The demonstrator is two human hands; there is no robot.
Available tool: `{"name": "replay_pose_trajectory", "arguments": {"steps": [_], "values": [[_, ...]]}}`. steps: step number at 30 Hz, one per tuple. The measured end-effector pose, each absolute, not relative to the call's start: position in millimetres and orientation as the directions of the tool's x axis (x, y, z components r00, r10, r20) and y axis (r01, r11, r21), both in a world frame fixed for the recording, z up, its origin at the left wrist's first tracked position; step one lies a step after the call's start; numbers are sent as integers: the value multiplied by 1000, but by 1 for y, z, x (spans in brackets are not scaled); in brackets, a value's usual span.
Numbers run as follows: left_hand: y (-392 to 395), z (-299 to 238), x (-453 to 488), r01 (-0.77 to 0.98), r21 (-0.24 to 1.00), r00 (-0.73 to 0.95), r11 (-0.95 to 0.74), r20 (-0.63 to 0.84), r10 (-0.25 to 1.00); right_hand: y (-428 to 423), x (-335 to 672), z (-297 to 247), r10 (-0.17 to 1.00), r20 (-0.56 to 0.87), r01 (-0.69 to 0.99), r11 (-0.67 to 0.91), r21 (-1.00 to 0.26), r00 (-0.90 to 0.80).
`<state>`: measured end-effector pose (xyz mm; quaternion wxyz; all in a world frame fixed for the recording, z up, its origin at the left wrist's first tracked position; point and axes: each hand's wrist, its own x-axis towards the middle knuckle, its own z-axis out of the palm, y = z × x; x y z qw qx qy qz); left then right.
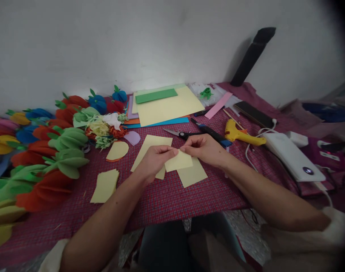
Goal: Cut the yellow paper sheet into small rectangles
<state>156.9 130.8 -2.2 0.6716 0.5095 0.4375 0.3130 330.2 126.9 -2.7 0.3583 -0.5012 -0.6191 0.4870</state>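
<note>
A small pale yellow piece of paper (179, 162) is pinched at its upper edge by both hands, above the middle of the table. My left hand (158, 158) grips it with thumb and forefinger, and my right hand (202, 148) closes on it from the other side, the fingertips nearly meeting. More pale yellow sheets (192, 175) lie beneath and beside it, and a larger one (152, 145) is partly covered by my left hand. To the left sits a stack of yellow paper pieces (104, 186). Scissors (179, 133) rest just beyond my hands.
Colourful paper fruit shapes (59, 151) crowd the left side. Large coloured sheets (164, 107) lie at the back by the wall. On the right are a yellow glue gun (242, 134), a white power bank (294, 156), a dark phone (254, 113) and cables. A black upright object (250, 60) leans against the wall.
</note>
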Motion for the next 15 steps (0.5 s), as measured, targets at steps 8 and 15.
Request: {"name": "replay_pose_trajectory", "arguments": {"steps": [8,15], "values": [[138,-2,148,24,964,353,264,-255,900,127,335,-3,930,-153,269,-62,-961,-333],[141,-3,146,-20,964,343,266,-244,907,126,335,-5,907,-199,244,-112,-963,-370]]}}
